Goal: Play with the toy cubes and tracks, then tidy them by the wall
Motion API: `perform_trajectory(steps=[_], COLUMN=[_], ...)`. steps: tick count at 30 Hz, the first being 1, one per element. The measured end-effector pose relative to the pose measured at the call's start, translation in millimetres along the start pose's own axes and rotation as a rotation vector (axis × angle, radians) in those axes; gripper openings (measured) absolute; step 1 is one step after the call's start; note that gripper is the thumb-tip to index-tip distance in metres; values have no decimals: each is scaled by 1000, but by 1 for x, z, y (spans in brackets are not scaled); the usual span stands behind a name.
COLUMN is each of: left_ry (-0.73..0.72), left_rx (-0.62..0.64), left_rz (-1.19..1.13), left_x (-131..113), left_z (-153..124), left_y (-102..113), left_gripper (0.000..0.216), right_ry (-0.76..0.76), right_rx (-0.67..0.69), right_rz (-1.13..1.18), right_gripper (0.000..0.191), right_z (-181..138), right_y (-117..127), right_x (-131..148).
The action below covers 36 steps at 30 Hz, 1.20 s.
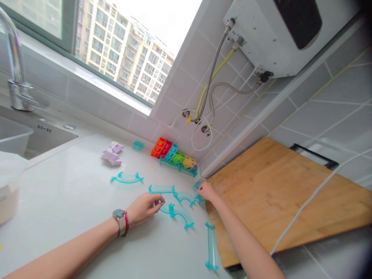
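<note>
My left hand [145,209], with a watch and red bracelet at the wrist, is closed with its fingertips on the left end of a translucent teal curved track piece [181,212]. My right hand [207,191] is closed at a small teal track piece [199,198] beside the wooden board; its fingers partly hide the piece. Between the hands lie a straight teal track [162,189] and another curved one [184,196]. A separate curved track [128,178] lies farther left. Near the board's edge rests a straight teal trough [212,248].
Colourful blocks [170,151] stand by the wall, with lilac pieces [112,154] and a small teal piece [138,145] to their left. A wooden board [279,193] leans at right, crossed by a white cable [308,197]. The sink [55,133] is at left.
</note>
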<state>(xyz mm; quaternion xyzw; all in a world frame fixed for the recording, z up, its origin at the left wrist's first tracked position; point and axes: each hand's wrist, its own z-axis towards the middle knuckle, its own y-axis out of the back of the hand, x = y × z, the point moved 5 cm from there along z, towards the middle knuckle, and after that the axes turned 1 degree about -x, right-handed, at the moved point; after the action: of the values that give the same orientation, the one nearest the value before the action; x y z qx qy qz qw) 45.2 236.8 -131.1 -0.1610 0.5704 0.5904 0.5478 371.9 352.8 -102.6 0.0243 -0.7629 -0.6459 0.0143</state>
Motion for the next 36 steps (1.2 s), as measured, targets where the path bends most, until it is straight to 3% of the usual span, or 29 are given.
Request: perform_trajectory(steps=[14,18,21,24,27,29,32,36], left_ry=[8,8,7,1,-13,-39,-79,-98], left_rx=[-5,-17,-19,-14,-21,-64,-158,-236], left_rz=[0,-7,-9,-7,20,64,148,268], left_x=[0,0,-1,-1,2,3,6,5], left_z=[0,0,0,0,1,1,1,-1], left_y=[1,1,1,1,0,1,6,13], left_gripper=[32,31,31,31,31,28,23,24], right_ry=[-44,28,63,123,187,197,218,123], right_rx=[-165,-267,-375,-422,-430,-461,-614,-761], right_rz=[90,153,225,324,425,505,744,888], right_gripper=[24,16,23,26,24,26,26,24], right_z=[3,-5,-19,-49,-97,-136,-191,-224], right_y=[-1,12,28,35,24,5,-30,-65], right_x=[-13,-8,2,24,54,74,100,118])
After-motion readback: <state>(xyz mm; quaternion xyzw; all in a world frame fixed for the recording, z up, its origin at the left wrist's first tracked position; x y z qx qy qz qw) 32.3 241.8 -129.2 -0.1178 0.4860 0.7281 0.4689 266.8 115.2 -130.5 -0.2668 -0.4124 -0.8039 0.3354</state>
